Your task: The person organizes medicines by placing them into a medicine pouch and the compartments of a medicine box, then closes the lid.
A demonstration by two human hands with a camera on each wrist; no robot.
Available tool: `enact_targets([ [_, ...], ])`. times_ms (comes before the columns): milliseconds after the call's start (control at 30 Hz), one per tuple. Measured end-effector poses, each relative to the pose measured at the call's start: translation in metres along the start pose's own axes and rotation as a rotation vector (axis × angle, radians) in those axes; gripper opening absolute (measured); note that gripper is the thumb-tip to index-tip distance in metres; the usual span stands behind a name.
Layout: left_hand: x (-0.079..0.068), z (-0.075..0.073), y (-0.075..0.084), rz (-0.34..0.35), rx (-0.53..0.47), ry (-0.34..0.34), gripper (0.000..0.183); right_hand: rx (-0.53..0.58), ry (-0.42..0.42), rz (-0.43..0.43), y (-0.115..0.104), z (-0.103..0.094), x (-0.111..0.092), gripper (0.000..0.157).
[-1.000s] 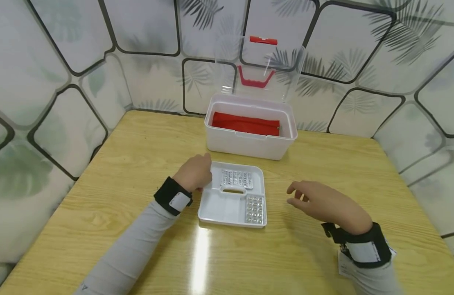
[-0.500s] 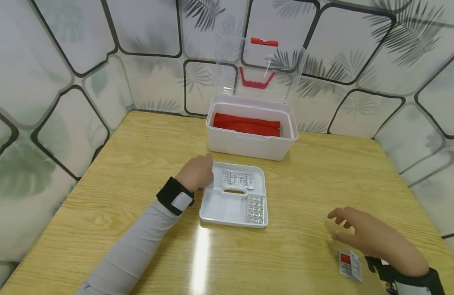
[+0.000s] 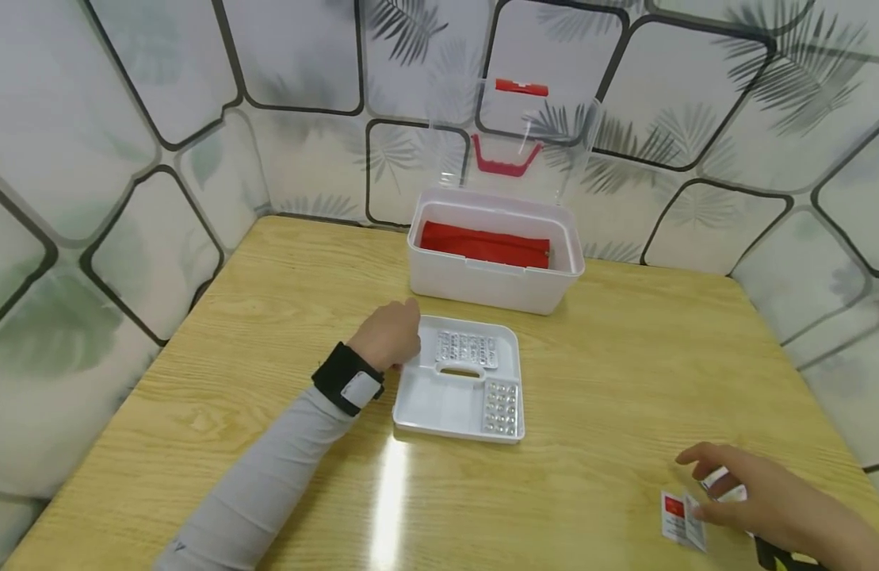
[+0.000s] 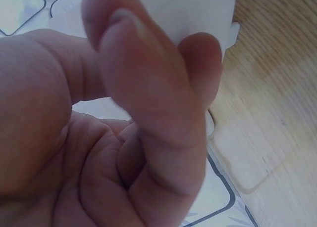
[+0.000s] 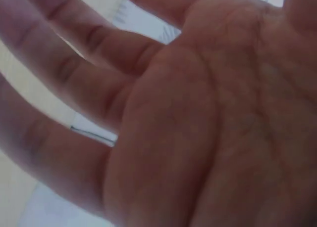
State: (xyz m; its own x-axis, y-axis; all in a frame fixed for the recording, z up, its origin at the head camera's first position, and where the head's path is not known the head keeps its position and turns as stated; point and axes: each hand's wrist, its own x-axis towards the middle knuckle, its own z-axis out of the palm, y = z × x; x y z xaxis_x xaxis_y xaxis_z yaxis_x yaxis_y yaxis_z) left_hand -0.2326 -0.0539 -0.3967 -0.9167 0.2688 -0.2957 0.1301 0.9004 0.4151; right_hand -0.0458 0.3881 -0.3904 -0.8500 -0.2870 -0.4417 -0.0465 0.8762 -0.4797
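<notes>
From the head view, our left grip (image 3: 387, 335) pinches the white tray (image 3: 432, 400) at its left rim, mid-frame, while our right grip (image 3: 767, 496) spreads loosely beside the red-and-white packet (image 3: 673, 511), lower right; we'd lift that by an edge, tray held steady, the packet looking flat and folded. Left wrist, we see curling; right wrist, nothing held.

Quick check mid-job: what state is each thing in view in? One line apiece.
Box: open
Lid: raised
Red pouch: lying inside the box; opening unclear
Tray: flat on the table
Far pill pack: lying in the tray
Near pill pack: lying in the tray
Packet: lying on the table
Left hand: gripping the tray's left edge
Right hand: relaxed, at the packet; contact unclear
</notes>
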Motion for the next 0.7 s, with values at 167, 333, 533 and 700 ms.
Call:
enact_targets([
  [167, 0.002, 0.002, 0.003, 0.005, 0.015, 0.000, 0.030, 0.122, -0.078, -0.043, 0.019, 0.012, -0.003, 0.046],
  [333, 0.003, 0.002, 0.002, 0.000, 0.023, 0.002, 0.030, 0.226, -0.085, -0.081, 0.019, 0.025, 0.006, 0.034],
  [533, 0.002, 0.002, 0.002, -0.005, 0.017, -0.001, 0.031, 0.176, 0.001, -0.159, 0.007, 0.036, 0.014, 0.029],
  [700, 0.000, 0.002, 0.001, -0.016, 0.020, 0.004, 0.032, 0.061, 0.077, -0.202, -0.001, 0.037, 0.019, 0.030],
])
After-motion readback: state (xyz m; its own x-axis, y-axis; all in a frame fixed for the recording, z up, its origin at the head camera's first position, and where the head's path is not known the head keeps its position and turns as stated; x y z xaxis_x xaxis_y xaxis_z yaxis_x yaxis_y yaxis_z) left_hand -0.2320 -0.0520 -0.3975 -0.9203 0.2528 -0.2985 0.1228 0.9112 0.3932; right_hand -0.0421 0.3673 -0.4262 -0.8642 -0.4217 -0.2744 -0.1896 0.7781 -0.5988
